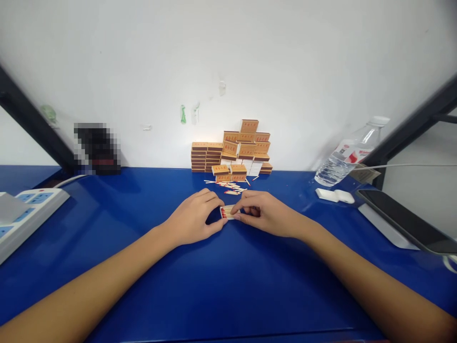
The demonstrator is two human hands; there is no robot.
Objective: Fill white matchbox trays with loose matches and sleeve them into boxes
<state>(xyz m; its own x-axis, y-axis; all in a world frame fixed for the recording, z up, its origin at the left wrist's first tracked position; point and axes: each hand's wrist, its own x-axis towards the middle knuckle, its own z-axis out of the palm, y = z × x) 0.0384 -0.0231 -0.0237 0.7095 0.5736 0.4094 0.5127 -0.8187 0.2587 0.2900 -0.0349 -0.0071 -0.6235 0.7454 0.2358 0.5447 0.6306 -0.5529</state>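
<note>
Between my hands, low over the blue table, is a small white matchbox tray filled with a row of matches, red heads to the left. My left hand grips the tray's left end between thumb and forefinger. From the other side, my right hand has thumb and forefinger pinched at the matches in the tray, the other fingers curled. Its fingers cover the tray's right end. Just beyond the hands lies a loose heap of matches, heads in mixed directions.
Stacked matchboxes stand against the white wall behind the heap. At right are a tilted water bottle, a white case and a phone on a stand. A power strip lies left, near a blurred dark object.
</note>
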